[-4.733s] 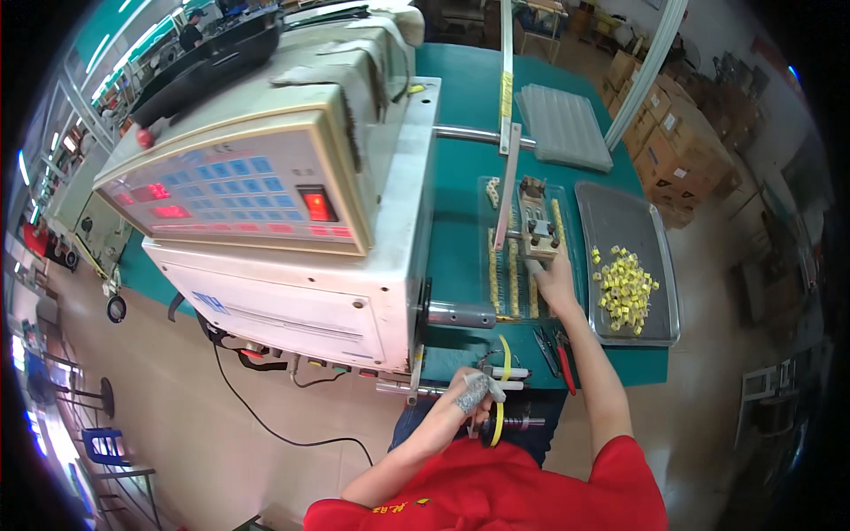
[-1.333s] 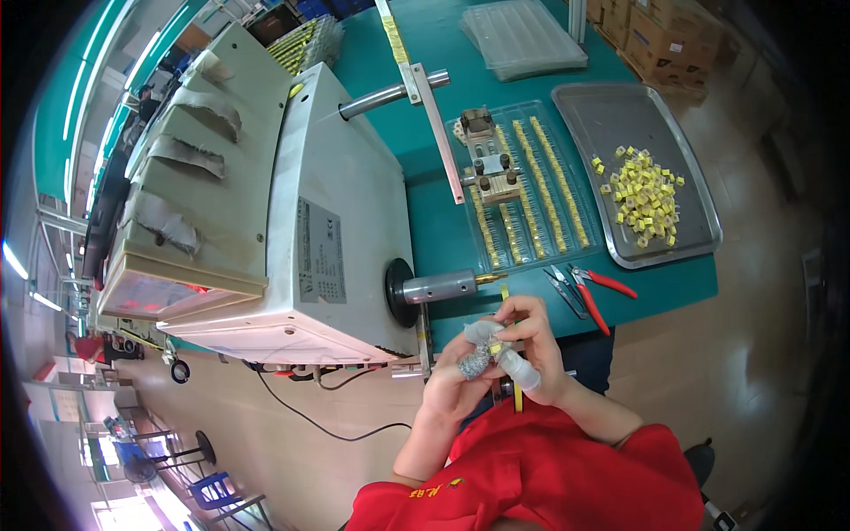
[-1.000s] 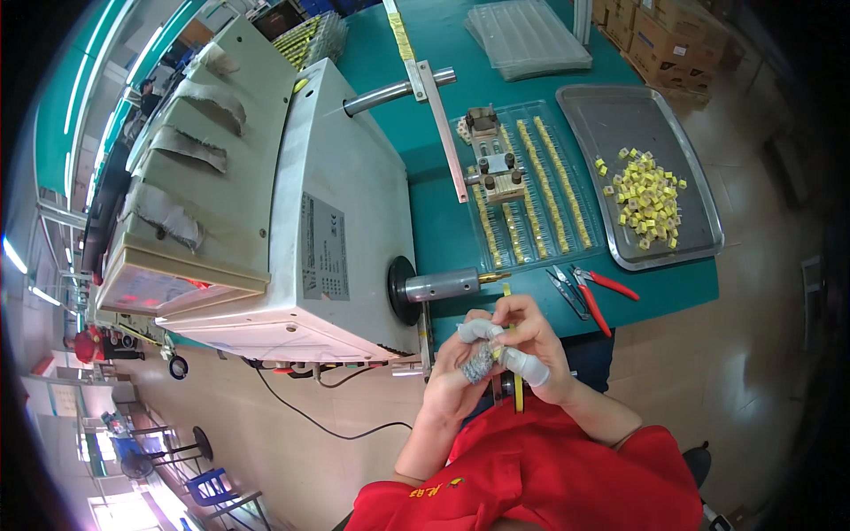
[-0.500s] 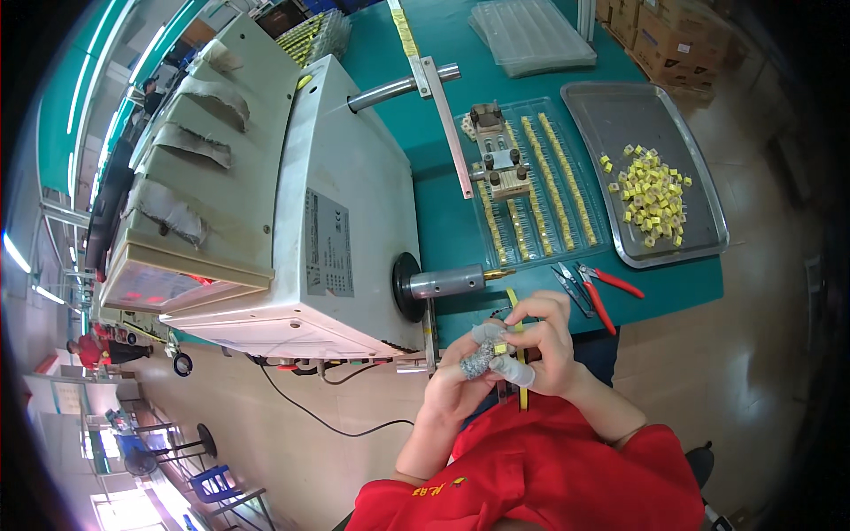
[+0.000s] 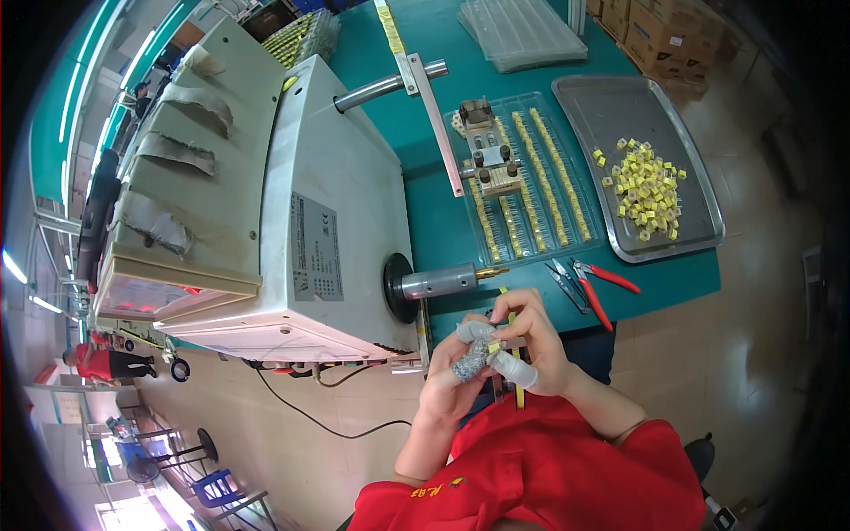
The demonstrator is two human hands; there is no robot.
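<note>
At the fingertips, a small yellow piece is pinched where both hands meet. Left hand and right hand press thumb and finger together around it; how much each bears is hidden. Both thumbs wear covers — the left a mottled grey one, the right white. The palms face each other, the right fingers curl over from above, and the forearms angle inward from the red sleeves.

The hands hang in front of the near edge of the green table, just below the brass-tipped metal shaft reaching out of the white machine, so room on that side is tight. A yellow strip hangs close beside them.

Beyond, red-handled pliers lie near the table edge. The clear tray carries long rows of yellow pieces, with a clamp fixture standing over its left part. Just to its right, the metal tray holds a loose heap of yellow pieces toward its near end — bare metal shows at the far end — and its rim runs along the table's right edge.
</note>
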